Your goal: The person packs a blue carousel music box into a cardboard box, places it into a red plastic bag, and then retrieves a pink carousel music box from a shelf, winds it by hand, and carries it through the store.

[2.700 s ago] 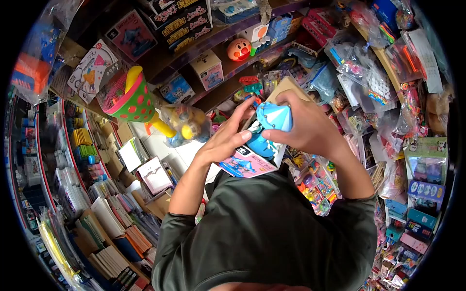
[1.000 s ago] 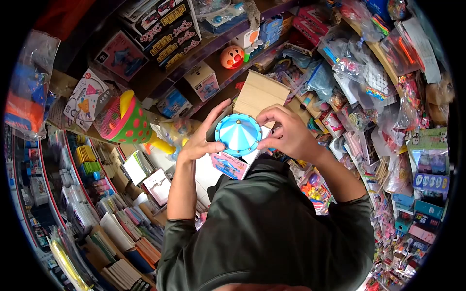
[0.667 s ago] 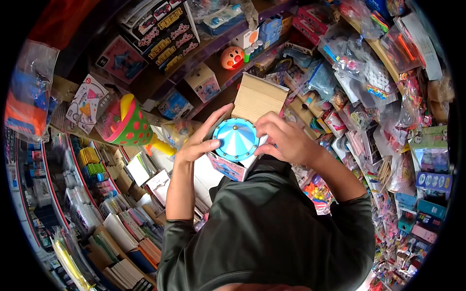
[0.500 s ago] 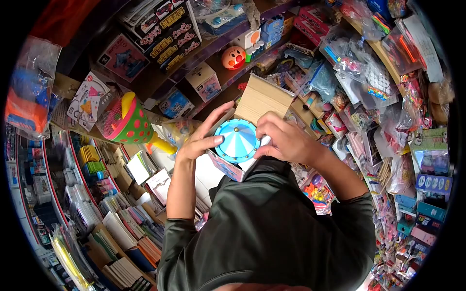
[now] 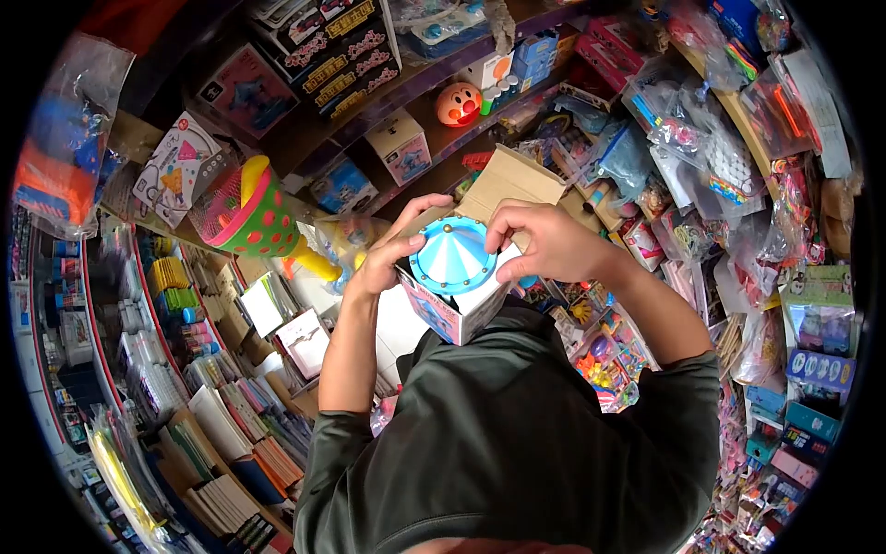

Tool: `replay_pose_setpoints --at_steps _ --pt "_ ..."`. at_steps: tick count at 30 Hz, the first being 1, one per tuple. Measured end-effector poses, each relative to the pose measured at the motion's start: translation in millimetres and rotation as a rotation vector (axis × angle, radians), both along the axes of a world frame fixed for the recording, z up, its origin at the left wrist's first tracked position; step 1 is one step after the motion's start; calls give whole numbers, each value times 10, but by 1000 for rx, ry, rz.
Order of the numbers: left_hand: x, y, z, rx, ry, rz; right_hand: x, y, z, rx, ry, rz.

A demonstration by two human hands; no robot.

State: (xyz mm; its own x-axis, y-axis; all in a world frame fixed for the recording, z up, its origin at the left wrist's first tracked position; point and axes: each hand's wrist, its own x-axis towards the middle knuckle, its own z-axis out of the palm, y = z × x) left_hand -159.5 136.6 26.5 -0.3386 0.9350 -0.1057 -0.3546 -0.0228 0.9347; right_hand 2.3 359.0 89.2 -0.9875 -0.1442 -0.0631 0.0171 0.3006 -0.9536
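An opened cardboard box with printed sides is held in front of my chest, its brown lid flap folded back. From its top rises a toy with a blue and white cone roof, edged with gold studs, like a small carousel. My left hand is wrapped round the box's left side, its thumb at the roof's edge. My right hand pinches the roof's right rim with thumb and finger. The toy's lower part is hidden inside the box.
Ahead are shelves with boxed toys and a round red-cheeked face toy. A green polka-dot toy juts out at the left, above rows of notebooks. Bagged goods crowd the right side.
The toy's roof stands a little higher and more tilted in the box, with a dark gap below its front rim. More of the box's front side shows. The view has shifted slightly.
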Motion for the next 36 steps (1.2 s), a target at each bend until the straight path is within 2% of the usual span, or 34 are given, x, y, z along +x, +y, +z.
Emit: replay_pose_setpoints --at_steps 1,3,10,12,15,18,21,25,28,30,31,33,34,36 --pt "8 -25 17 -2 0 4 -5 1 -39 -2 0 4" --pt "5 -66 68 -20 73 26 -16 16 -113 -310 -154 -48" --pt "-9 -122 -31 35 125 6 -43 89 -115 -242 -168 20" --pt "-2 -116 -69 66 22 10 -40 77 -6 -170 -158 27" --pt "33 -114 -42 67 35 8 -15 64 236 -25 -190 35" --pt "49 -107 -62 77 26 3 29 114 118 -91 -291 28" --pt "36 -100 -182 88 2 -7 38 158 -80 -156 -196 89" --pt "14 -76 -321 78 -41 1 19 178 -217 -328 -248 102" --pt "-1 -81 -354 58 -59 5 14 155 -222 -239 -250 62" --pt "-2 -107 -307 9 -6 33 52 103 -113 -112 -79 51" --pt "19 -108 -263 5 -30 50 87 90 -55 -110 -80 54" --pt "33 -142 -168 41 23 56 130 69 81 217 92 135" --pt "67 -171 -99 68 69 55 165 27 146 221 92 146" --pt "165 -227 138 68 139 70 230 -83 238 300 265 80"
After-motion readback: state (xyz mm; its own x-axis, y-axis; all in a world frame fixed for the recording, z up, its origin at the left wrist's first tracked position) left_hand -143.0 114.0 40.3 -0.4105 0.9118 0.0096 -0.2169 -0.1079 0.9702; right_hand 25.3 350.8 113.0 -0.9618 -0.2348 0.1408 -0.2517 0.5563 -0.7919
